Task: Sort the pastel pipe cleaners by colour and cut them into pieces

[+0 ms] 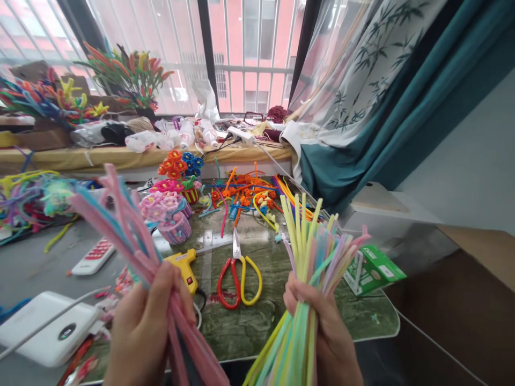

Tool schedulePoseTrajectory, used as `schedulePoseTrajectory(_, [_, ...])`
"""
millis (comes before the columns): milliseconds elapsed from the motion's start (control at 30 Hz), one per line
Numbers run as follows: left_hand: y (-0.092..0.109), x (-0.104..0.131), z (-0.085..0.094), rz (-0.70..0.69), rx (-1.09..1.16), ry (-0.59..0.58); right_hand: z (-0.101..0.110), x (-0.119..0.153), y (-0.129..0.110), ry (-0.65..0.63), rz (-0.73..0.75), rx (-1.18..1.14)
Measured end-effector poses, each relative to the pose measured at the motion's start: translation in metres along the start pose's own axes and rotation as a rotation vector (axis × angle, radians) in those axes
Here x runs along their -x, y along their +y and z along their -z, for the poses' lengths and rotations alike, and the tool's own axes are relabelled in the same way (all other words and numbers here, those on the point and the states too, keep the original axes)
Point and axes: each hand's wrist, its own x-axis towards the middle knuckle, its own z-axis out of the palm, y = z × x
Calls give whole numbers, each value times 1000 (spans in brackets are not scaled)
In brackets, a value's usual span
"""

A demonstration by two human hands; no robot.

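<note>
My left hand is closed round a bundle of pink pipe cleaners with a few light blue ones among them. In my right hand is a thicker bundle of pastel pipe cleaners, mostly yellow, with mint, lilac and pink. Both bundles are raised above the front of the table, fanning out at the top. Between my hands, scissors with one red and one yellow handle lie on the green table mat. Just beyond my left hand lies a yellow glue gun, partly hidden.
Pipe-cleaner flower pots stand behind the glue gun, with loose orange and blue pieces beside them. A white power bank and a remote lie left, a green box right. The windowsill is cluttered.
</note>
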Motion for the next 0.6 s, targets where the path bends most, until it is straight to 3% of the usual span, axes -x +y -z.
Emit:
schedulePoseTrajectory(167, [-17, -7, -20, -8, -133, -203, 1, 17, -15, -71, 28, -121])
schedulePoseTrajectory(333, [-36, -10, -45, -63, -148, -228, 4, 37, -33, -252, 118, -158])
schedulePoseTrajectory(400, [-42, -7, -53, -76, -159, -298, 6, 38, -34, -288, 97, -135])
schedulePoseTrajectory(600, [-46, 0, -66, 125, 98, -491, 35, 16, -30, -215, 48, -111])
